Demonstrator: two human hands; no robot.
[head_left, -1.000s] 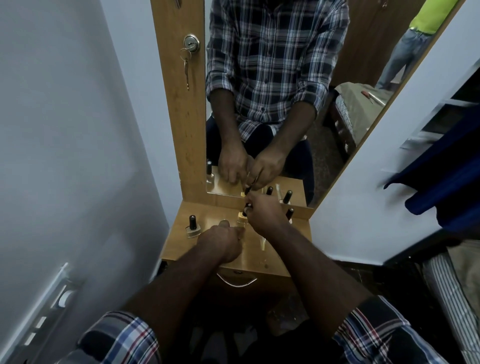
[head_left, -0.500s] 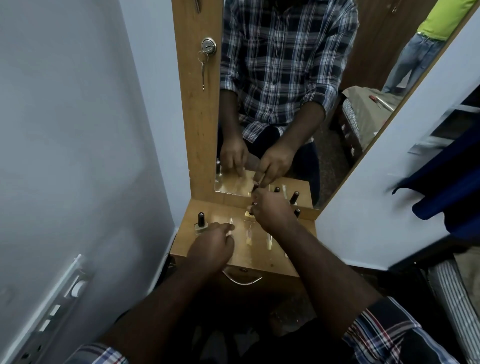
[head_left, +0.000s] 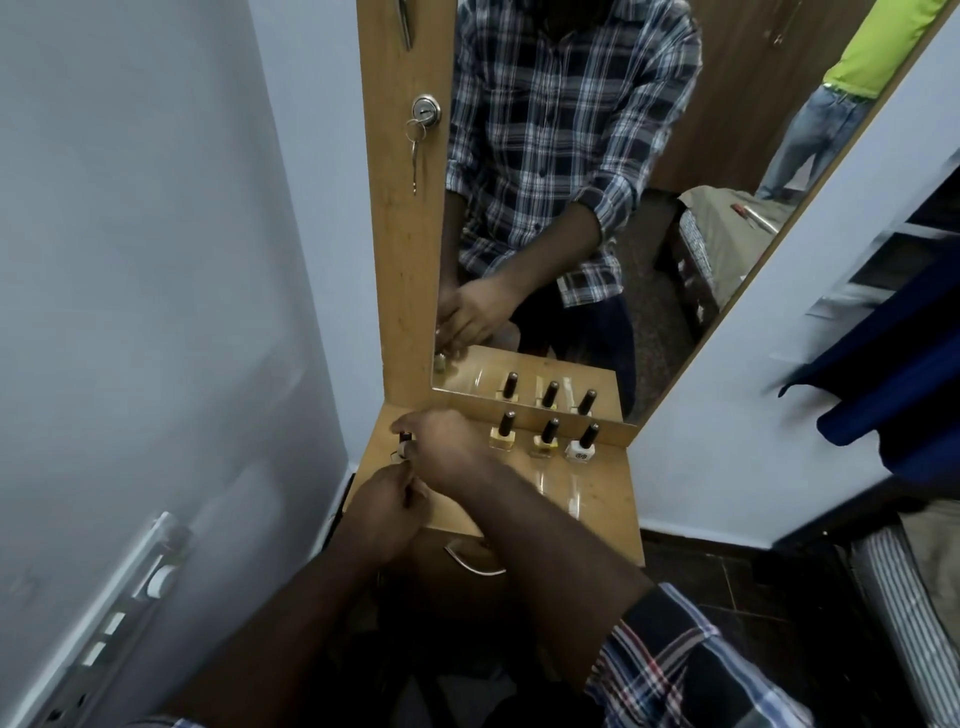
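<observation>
Sorting nail polish on the table (head_left: 587, 499) below the mirror (head_left: 654, 322). We judged the job well past halfway.

- Three bottles stood upright in a row just in front of the mirror's bottom edge, near one another but not touching: pale yellow nail polish bottle (head_left: 502, 437), amber nail polish bottle (head_left: 544, 447), white nail polish bottle (head_left: 581, 450). Each had a dark cap and each was doubled in the glass.
- A fourth, the dark-capped bottle (head_left: 403, 449), sat apart from the row, just left of the mirror's lower left corner.
- The right hand (head_left: 441, 441) reached across to it, fingers (head_left: 401, 429) closed round its cap. Its base seemed to be on the table, though we could not be sure.
- The left hand (head_left: 387, 506) hung farther out from the mirror, just beside that bottle. Its fingers were curled in, but we could not tell whether they held anything.

What was left, in our judgement, was to bring the fourth bottle into line with the three by the mirror's edge. A gap lay open at the row's left end.
</observation>
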